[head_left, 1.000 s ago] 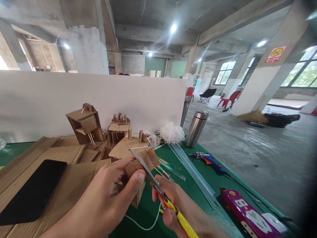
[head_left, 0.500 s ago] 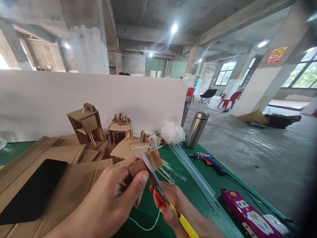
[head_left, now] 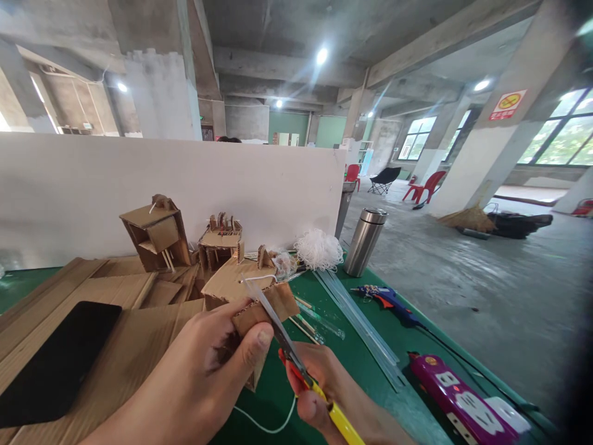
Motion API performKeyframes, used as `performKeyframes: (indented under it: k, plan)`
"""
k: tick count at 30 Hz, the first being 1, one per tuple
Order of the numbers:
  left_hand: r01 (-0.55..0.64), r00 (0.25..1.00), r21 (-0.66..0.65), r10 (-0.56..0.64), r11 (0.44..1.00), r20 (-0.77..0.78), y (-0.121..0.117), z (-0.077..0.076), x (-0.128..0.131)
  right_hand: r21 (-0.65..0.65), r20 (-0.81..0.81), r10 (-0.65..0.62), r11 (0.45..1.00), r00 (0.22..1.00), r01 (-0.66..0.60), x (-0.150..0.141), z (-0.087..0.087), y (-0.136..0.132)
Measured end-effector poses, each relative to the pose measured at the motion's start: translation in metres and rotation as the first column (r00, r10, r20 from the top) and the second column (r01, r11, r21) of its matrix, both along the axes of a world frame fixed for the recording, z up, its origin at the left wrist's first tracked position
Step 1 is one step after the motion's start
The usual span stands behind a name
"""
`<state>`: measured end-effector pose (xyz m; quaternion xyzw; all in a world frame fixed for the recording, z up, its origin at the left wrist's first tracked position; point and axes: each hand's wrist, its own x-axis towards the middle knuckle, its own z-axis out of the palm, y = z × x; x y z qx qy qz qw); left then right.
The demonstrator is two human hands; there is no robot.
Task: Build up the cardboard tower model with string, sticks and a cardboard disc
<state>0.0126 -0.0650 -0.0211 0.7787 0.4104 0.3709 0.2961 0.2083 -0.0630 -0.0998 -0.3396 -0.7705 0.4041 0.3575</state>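
Observation:
My left hand [head_left: 199, 377] pinches a small brown cardboard piece [head_left: 266, 306] between thumb and fingers, holding it up over the green table [head_left: 370, 364]. My right hand [head_left: 328, 389] grips yellow-and-red handled scissors [head_left: 296, 361]. Their steel blades run up across the cardboard piece's edge. A white string [head_left: 264, 423] curls on the table below both hands.
Small cardboard models [head_left: 155, 232] stand by a white partition [head_left: 162, 185]. Flat cardboard sheets [head_left: 115, 321] and a black phone [head_left: 50, 358] lie left. Clear glue sticks [head_left: 361, 321], a blue glue gun [head_left: 386, 300], a purple power strip [head_left: 467, 395], a steel flask [head_left: 364, 241] and white fibre tangle [head_left: 317, 250] lie right.
The scissor blades have closed a little further along the cardboard piece. My right hand has shifted slightly. The view has drifted a little.

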Motion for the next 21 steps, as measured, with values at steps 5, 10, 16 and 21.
performKeyframes:
  k: [5,10,16,21]
  plan:
    - [0.047,0.999,0.014,-0.047,0.999,-0.018,0.0023,-0.0044,-0.0023,0.032,-0.018,-0.028,0.999,0.999,0.028,-0.0016,-0.0024,0.0031]
    - [0.044,0.999,0.037,-0.045,0.998,0.027,0.0042,-0.0095,-0.0022,-0.051,-0.023,0.042,0.998,0.999,-0.043,0.0005,-0.0039,0.0036]
    - [0.061,0.991,0.114,-0.074,0.992,0.108,0.0064,-0.0029,-0.0019,-0.079,-0.011,0.043,0.996,0.999,-0.044,0.0022,-0.0056,0.0011]
    - [-0.032,0.984,0.178,0.001,0.984,0.177,0.0050,-0.0011,-0.0066,0.010,0.025,0.048,0.999,0.999,-0.048,0.0005,-0.0037,0.0012]
